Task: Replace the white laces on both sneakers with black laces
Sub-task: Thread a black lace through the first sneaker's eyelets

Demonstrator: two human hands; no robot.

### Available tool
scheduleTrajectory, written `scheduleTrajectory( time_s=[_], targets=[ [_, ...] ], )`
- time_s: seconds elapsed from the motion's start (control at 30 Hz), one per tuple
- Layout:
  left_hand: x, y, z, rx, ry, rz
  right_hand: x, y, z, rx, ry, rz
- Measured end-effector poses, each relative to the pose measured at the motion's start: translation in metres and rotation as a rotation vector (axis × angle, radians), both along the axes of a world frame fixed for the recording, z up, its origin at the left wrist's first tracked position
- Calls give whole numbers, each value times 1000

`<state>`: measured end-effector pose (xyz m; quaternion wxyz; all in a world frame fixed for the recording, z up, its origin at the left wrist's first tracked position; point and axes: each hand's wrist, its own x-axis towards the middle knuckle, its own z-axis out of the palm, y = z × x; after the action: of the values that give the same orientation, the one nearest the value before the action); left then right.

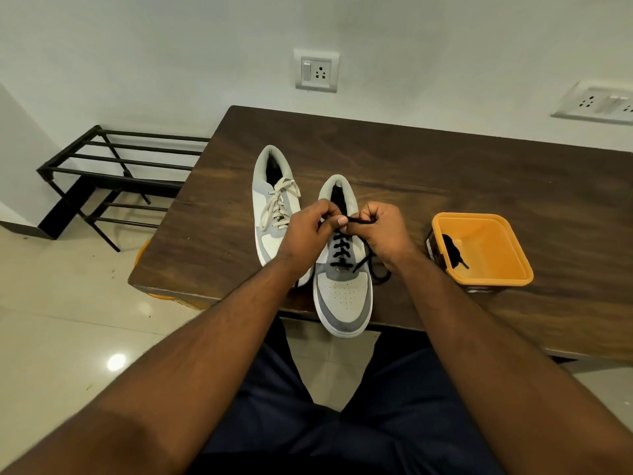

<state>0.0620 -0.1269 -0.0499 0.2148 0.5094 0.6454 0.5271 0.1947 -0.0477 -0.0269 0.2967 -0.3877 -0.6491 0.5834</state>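
Head view showed both hands working over the near sneaker (pixel 343 296), which lay on the wooden table (pixel 445 173) with its toe hanging past the near edge. The left hand (pixel 310 231) was curled at the upper eyelets, thumb and fingers pinching the black lace (pixel 340 248) where it left the shoe. The right hand (pixel 387 234) was closed round the free end of that lace, drawn across towards the left thumb, with slack looping on the table just beneath the right wrist. Several black crossings were already threaded below the hands, so the step in hand was probably feeding the upper eyelets.

To do it well, the tip should be held close to its end, pushed squarely through the hole, then pulled until both sides looked even and lay flat, without twists.

Just beyond the left hand lay the second sneaker (pixel 274 207), carrying its white lace (pixel 279 204), not yet begun. To the right of the right hand, well apart, stood an orange tub (pixel 496 269) holding what looked like another black lace (pixel 452 252).
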Motion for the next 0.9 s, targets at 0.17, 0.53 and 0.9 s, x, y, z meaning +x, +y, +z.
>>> scheduleTrajectory(
  time_s=[0.17,0.53,0.9],
  targets=[
    [5,8,9,-51,-294,80,-2,6,3,-72,-29,87],
    [2,2,10,-96,-494,-66,0,9,2,-332,124,10],
    [7,26,-6,-109,-431,264,-7,4,-6,11,-5,64]
  ],
)
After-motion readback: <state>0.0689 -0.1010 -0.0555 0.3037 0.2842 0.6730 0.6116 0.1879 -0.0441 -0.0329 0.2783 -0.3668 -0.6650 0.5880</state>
